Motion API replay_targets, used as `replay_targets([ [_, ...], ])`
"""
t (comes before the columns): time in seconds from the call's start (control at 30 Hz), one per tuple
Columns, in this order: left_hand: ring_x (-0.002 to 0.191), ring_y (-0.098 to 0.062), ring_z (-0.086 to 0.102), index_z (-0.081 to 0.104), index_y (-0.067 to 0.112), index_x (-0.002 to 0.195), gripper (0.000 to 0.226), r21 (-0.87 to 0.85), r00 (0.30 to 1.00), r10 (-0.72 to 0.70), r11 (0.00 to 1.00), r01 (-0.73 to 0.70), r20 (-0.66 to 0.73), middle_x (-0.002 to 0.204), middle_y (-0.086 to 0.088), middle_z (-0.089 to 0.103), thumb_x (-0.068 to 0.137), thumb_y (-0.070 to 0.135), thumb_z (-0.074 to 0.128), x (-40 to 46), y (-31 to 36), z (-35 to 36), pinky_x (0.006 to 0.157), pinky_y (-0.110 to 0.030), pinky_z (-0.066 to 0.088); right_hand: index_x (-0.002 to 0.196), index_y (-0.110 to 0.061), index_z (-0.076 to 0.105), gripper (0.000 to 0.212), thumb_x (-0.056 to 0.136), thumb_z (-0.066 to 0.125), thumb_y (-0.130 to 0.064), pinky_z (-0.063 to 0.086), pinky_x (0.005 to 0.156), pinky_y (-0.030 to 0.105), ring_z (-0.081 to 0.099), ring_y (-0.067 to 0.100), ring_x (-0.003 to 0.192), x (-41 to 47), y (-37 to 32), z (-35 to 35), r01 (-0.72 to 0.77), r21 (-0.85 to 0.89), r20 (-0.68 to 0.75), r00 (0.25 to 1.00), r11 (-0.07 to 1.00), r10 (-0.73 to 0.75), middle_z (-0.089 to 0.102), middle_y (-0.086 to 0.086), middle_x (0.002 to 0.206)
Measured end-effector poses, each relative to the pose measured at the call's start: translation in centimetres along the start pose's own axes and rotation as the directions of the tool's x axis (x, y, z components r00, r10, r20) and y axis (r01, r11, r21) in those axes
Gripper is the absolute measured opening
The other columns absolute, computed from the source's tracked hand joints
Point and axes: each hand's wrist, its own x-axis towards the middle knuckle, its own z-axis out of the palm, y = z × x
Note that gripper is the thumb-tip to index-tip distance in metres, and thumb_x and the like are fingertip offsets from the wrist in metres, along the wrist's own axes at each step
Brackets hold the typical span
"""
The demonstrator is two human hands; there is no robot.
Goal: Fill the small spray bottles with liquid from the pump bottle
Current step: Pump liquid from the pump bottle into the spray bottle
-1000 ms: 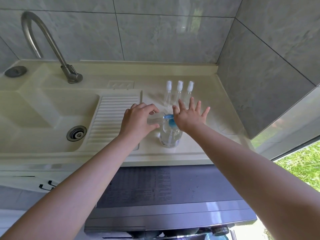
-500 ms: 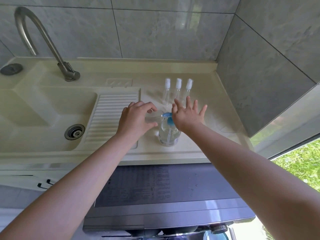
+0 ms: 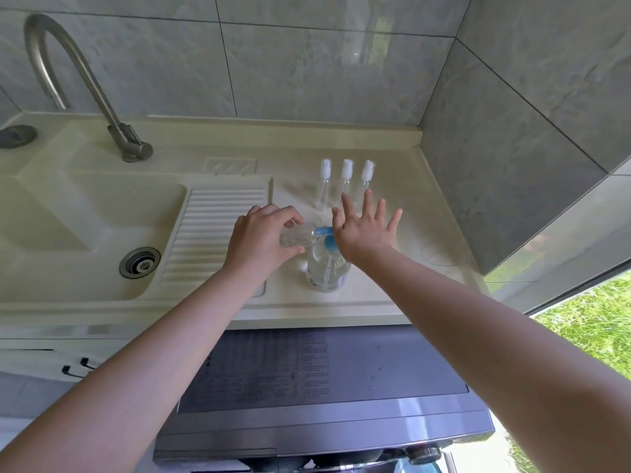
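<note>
Little has shifted over the last second: both hands keep their places at the pump, and only the view has drifted slightly. The left hand [image 3: 261, 244] grips a small clear plastic spray bottle [image 3: 296, 236], uncapped, laid almost on its side with its long axis running left to right and its mouth meeting the blue nozzle of the clear round pump bottle [image 3: 327, 268]. The right hand [image 3: 363, 232] lies flat on the blue pump head, fingers straight and spread, pressing down.

The pump bottle stands upright on the cream moulded countertop [image 3: 386, 291], just right of the ribbed drainboard. Three more slim clear spray bottles with white caps [image 3: 346, 180] stand in a row behind the hands, nearer the right one.

Whether the nozzle tip sits inside the small bottle's neck or only against it is hard to make out, and its fill level seems low at best; the right palm hides most of the pump head.
</note>
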Motion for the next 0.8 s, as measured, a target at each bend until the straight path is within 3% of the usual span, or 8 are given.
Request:
replay_targets([
  [0.17,0.101,-0.017,0.055,0.065,0.035,0.106,0.043,0.009,1.0,-0.004,1.0,0.004,-0.006,0.098,0.014,0.063,0.068,0.035,0.086,-0.1,0.0,0.1,0.09,-0.038,0.045,0.157,-0.035,-0.008,0.062,0.101,0.004,-0.058,-0.012,0.116,0.063,-0.013,0.035,0.152,0.4,0.1,-0.3,0.021,-0.129,-0.075,0.997,0.991,-0.031,-0.018,0.008,0.165],
  [0.3,0.099,-0.017,0.056,0.065,0.035,0.105,0.043,0.007,1.0,-0.005,1.0,0.005,-0.004,0.097,0.014,0.063,0.068,0.035,0.086,-0.2,0.0,0.2,0.089,-0.039,0.046,0.158,-0.036,-0.006,0.06,0.102,0.005,-0.055,-0.011,0.117,0.063,-0.012,0.035,0.152,0.2,-0.1,-0.1,0.018,-0.063,-0.035,0.999,0.998,-0.02,-0.016,0.008,0.166],
  [0.53,0.098,-0.016,0.055,0.065,0.035,0.104,0.043,0.01,1.0,0.001,1.0,0.0,-0.01,0.097,0.015,0.063,0.067,0.035,0.087,-0.1,0.0,-0.1,0.087,-0.036,0.044,0.157,-0.033,-0.012,0.065,0.1,0.005,-0.059,-0.012,0.116,0.065,-0.015,0.036,0.151,0.4,0.2,-1.1,0.016,-0.157,-0.084,0.996,0.987,-0.03,-0.02,0.009,0.165],
  [0.7,0.098,-0.016,0.056,0.066,0.034,0.105,0.044,0.004,1.0,-0.005,1.0,0.005,-0.008,0.098,0.014,0.064,0.067,0.035,0.087,-0.2,-0.1,0.1,0.087,-0.036,0.045,0.158,-0.035,-0.004,0.058,0.103,0.006,-0.049,-0.011,0.117,0.063,-0.012,0.034,0.152,-0.2,-0.2,-0.1,-0.013,0.008,-0.015,1.0,1.0,0.013,-0.015,0.008,0.166],
  [0.8,0.098,-0.015,0.055,0.065,0.035,0.106,0.044,0.009,1.0,0.001,1.0,-0.001,-0.005,0.099,0.015,0.063,0.068,0.036,0.086,-0.2,0.0,0.0,0.086,-0.035,0.044,0.158,-0.035,-0.007,0.059,0.102,0.005,-0.052,-0.013,0.116,0.064,-0.015,0.035,0.152,0.0,-0.1,-0.6,-0.007,-0.065,-0.022,1.0,0.998,0.006,-0.02,0.008,0.165],
])
